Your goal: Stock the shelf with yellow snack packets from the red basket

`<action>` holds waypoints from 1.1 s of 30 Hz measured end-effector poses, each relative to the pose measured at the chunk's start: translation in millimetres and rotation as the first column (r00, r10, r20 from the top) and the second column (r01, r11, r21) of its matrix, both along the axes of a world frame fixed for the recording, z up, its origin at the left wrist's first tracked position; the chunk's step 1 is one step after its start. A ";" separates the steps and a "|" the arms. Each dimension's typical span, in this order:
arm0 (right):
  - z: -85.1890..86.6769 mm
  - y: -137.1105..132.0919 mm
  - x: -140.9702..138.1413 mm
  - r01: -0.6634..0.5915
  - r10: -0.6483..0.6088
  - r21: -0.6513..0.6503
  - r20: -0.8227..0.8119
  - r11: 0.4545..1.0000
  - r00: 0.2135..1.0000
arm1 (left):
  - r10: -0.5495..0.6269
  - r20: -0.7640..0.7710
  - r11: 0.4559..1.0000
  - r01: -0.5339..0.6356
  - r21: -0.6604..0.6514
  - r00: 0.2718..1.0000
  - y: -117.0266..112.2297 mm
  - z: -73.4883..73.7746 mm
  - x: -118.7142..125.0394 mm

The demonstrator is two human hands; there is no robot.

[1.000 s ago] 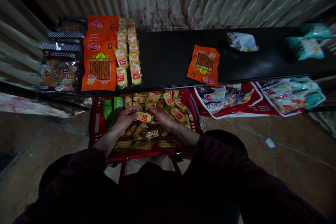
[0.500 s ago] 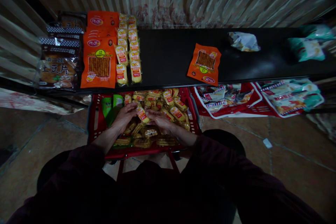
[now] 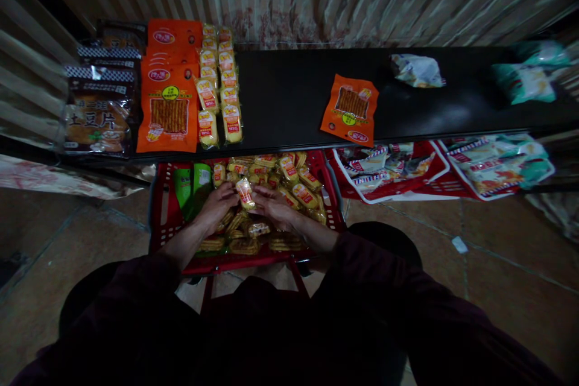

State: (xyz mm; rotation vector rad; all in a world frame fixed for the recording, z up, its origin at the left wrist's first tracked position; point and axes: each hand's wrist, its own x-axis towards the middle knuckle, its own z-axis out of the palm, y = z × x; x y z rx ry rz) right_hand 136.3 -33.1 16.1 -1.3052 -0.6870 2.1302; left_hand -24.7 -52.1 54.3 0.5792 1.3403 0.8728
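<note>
Head view: left hand (image 3: pixel 220 202), right hand (image 3: pixel 275 205) grasping wrapped snack (image 3: pixel 245 193); label (image 3: pixel 246 196) illegible.

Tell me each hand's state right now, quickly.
Left hand: closed, holding one side of the wrapped snack.
Right hand: closed, holding its other side.

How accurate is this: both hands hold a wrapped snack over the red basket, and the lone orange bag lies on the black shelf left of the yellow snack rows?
In the head view, the lone orange bag of snack sticks lies right of the yellow snack rows, not left. The rest stands: left hand and right hand hold a wrapped snack over the red basket.
</note>
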 end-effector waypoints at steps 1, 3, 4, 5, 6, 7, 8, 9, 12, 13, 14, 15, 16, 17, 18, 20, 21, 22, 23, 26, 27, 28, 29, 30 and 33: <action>-0.3 -0.5 0.1 0.010 -0.010 0.005 -0.012 1.000 1.000 | -0.001 -0.003 1.000 0.001 -0.004 1.000 -1.0 -1.3 0.4; 0.1 -1.6 0.6 0.018 -0.018 0.024 -0.033 1.000 0.999 | 0.007 -0.004 1.000 -0.007 -0.018 1.000 -2.7 -4.1 0.6; 0.8 -2.1 1.0 0.019 -0.017 0.037 -0.037 0.999 0.999 | 0.009 -0.004 1.000 -0.010 -0.024 1.000 -3.3 -5.3 0.6; 1.4 -2.6 1.4 0.017 -0.015 0.051 -0.039 0.999 0.999 | 0.012 -0.006 1.000 -0.012 -0.024 1.000 -3.9 -6.3 0.6; 2.1 -3.2 1.8 0.016 -0.014 0.066 -0.037 0.998 0.999 | 0.015 -0.013 1.000 -0.015 -0.020 1.000 -4.5 -7.2 0.6; 2.7 -3.6 2.0 0.015 -0.013 0.079 -0.033 0.997 0.999 | 0.020 -0.024 1.000 -0.021 -0.013 0.999 -5.1 -8.1 0.8; 3.1 -4.1 2.0 0.017 -0.014 0.091 -0.029 0.996 0.999 | 0.024 -0.036 1.000 -0.024 -0.004 0.999 -5.8 -9.0 1.1; 3.4 -4.5 2.0 0.019 -0.016 0.106 -0.028 0.994 0.999 | 0.026 -0.048 1.000 -0.026 0.007 0.998 -6.7 -10.1 1.6; 4.6 -5.6 1.5 0.008 -0.006 0.161 -0.012 0.987 1.000 | 0.027 -0.088 0.999 -0.023 0.038 0.996 -10.2 -14.1 3.9; 5.1 -6.0 1.4 -0.005 0.003 0.178 0.007 0.984 1.000 | 0.030 -0.105 0.999 -0.025 0.046 0.994 -11.4 -15.7 4.9; 5.6 -6.4 1.5 -0.017 0.012 0.194 0.031 0.981 0.999 | 0.034 -0.123 0.998 -0.028 0.052 0.992 -12.5 -17.3 5.8; 6.1 -7.0 1.6 -0.028 0.016 0.209 0.061 0.978 0.998 | 0.037 -0.141 0.998 -0.029 0.060 0.989 -13.5 -18.8 6.8; 6.5 -7.8 1.9 -0.036 0.017 0.224 0.089 0.974 0.996 | 0.041 -0.159 0.997 -0.030 0.070 0.986 -14.2 -20.2 7.7; 6.7 -8.7 2.2 -0.042 0.015 0.238 0.111 0.970 0.994 | 0.043 -0.176 0.996 -0.029 0.081 0.983 -14.7 -21.5 8.5; 6.9 -9.8 2.5 -0.046 0.014 0.250 0.128 0.967 0.992 | 0.043 -0.193 0.995 -0.025 0.097 0.980 -15.0 -22.5 9.2; 7.1 -12.0 3.3 -0.054 0.014 0.267 0.149 0.962 0.989 | 0.039 -0.232 0.991 -0.007 0.135 0.972 -15.0 -23.8 10.7; 7.5 -13.0 3.7 -0.060 0.016 0.273 0.159 0.960 0.987 | 0.039 -0.257 0.987 0.003 0.159 0.966 -15.1 -24.2 11.6; 8.3 -13.9 4.1 -0.066 0.017 0.290 0.169 0.955 0.985 | 0.038 -0.287 0.984 0.014 0.177 0.957 -15.3 -24.4 12.6; 9.6 -14.5 4.5 -0.074 0.014 0.301 0.197 0.951 0.980 | 0.031 -0.314 0.980 0.033 0.198 0.949 -15.7 -24.6 13.8; 17.1 -15.1 5.7 -0.122 0.013 0.385 0.275 0.915 0.961 | 0.051 -0.392 0.963 0.059 0.265 0.919 -19.0 -24.9 18.3; 20.7 -15.0 5.9 -0.136 0.007 0.434 0.285 0.891 0.958 | 0.066 -0.401 0.953 0.061 0.297 0.914 -20.4 -24.8 19.8; 24.5 -15.0 5.9 -0.145 -0.004 0.483 0.293 0.863 0.956 | 0.084 -0.410 0.943 0.060 0.327 0.908 -21.7 -24.2 21.1; 28.4 -14.9 5.5 -0.148 -0.022 0.530 0.301 0.835 0.953 | 0.096 -0.420 0.933 0.065 0.353 0.903 -22.7 -23.1 22.1; 32.2 -14.7 4.9 -0.147 -0.045 0.569 0.309 0.809 0.950 | 0.109 -0.430 0.923 0.068 0.378 0.896 -23.2 -21.4 22.7; 42.1 -12.5 0.8 -0.129 -0.104 0.637 0.315 0.760 0.943 | 0.144 -0.470 0.895 0.088 0.437 0.871 -20.6 -11.6 21.9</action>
